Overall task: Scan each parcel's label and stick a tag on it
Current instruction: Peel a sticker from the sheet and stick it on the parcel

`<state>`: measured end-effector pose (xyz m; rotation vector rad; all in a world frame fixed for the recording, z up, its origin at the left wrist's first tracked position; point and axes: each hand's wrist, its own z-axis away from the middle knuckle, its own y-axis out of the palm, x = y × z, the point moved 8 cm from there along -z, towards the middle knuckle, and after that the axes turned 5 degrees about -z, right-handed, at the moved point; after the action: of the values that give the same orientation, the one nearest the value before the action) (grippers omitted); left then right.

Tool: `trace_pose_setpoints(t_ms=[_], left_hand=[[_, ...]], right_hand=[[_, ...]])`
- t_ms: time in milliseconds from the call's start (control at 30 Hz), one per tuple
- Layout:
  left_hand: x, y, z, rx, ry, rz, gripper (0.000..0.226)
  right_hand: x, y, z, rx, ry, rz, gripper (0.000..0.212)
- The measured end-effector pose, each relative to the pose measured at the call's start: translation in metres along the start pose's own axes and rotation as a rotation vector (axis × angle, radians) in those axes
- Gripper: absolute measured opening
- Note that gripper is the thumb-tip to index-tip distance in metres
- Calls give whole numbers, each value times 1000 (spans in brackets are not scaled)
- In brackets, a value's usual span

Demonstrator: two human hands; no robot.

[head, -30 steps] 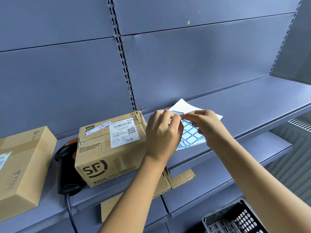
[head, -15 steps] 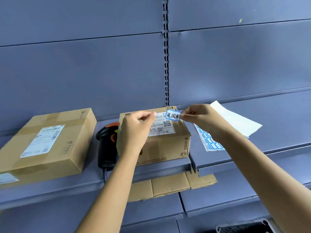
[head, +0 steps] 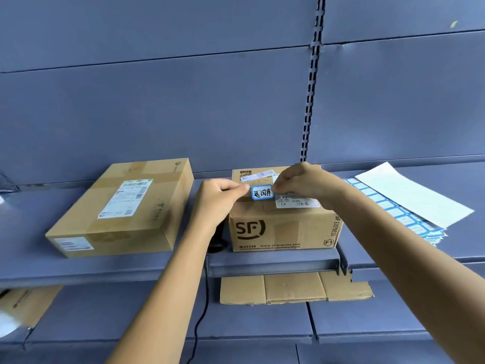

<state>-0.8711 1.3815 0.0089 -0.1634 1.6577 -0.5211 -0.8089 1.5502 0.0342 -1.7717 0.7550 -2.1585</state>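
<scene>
Since half a second ago the tag (head: 262, 192) has dropped from mid-air onto the top of the SF box (head: 283, 228), and the left hand (head: 219, 199) has closed in on it. Now both hands hold it: the left hand pinches its left end with curled fingertips, and the right hand (head: 305, 183) pinches its right end. The tag is a small rounded rectangle of white paper with a blue border. Its long axis runs straight from hand to hand, and its black handwriting reads upright. Whether it is pressed flat yet cannot be told.

Beneath the right hand, a white shipping label (head: 296, 203) covers part of the brown corrugated box. A flatter taped carton (head: 123, 208) sits well beyond the left hand. Past the right wrist lie a blue sticker sheet (head: 393, 210) and glossy white backing paper (head: 414, 193). Everything stands on the grey metal shelf (head: 131, 266).
</scene>
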Motion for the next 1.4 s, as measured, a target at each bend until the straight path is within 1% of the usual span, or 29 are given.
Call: trace_pose_setpoints(t_ms=[167, 300, 467, 567, 667, 800, 900, 1000, 1100, 1200, 1300, 1400], left_hand=[[7, 7, 0, 33, -29, -58, 10], [9, 8, -3, 33, -46, -79, 10], [8, 10, -5, 26, -82, -106, 23], [8, 10, -5, 24, -92, -162, 16], [6, 9, -3, -16, -62, -267, 19], [1, 9, 0, -42, -29, -333, 19], [-2, 10, 0, -59, -1, -365, 16], [-3, 9, 1, -68, 7, -390, 14], [-6, 9, 3, -68, 19, -420, 15], [-8, 9, 5, -68, 34, -432, 15], [-7, 9, 4, -68, 30, -425, 13], [-5, 8, 4, -71, 31, -364, 9]], right_hand=[[0, 4, -6, -8, 41, 102, 20], [-1, 9, -10, -1, 47, 121, 23], [-1, 11, -12, -6, 36, 147, 23], [-3, 14, -14, 2, 39, 161, 24], [-5, 17, -16, -19, 31, 206, 22], [-5, 19, -18, -40, 20, 230, 13], [-3, 19, -17, -44, 3, 272, 16], [-2, 20, -18, -54, -7, 301, 13], [-3, 20, -19, -69, -9, 318, 19], [-3, 21, -21, -78, -12, 346, 21], [-2, 22, -22, -72, -13, 403, 18], [2, 21, -19, -63, -48, 416, 18]])
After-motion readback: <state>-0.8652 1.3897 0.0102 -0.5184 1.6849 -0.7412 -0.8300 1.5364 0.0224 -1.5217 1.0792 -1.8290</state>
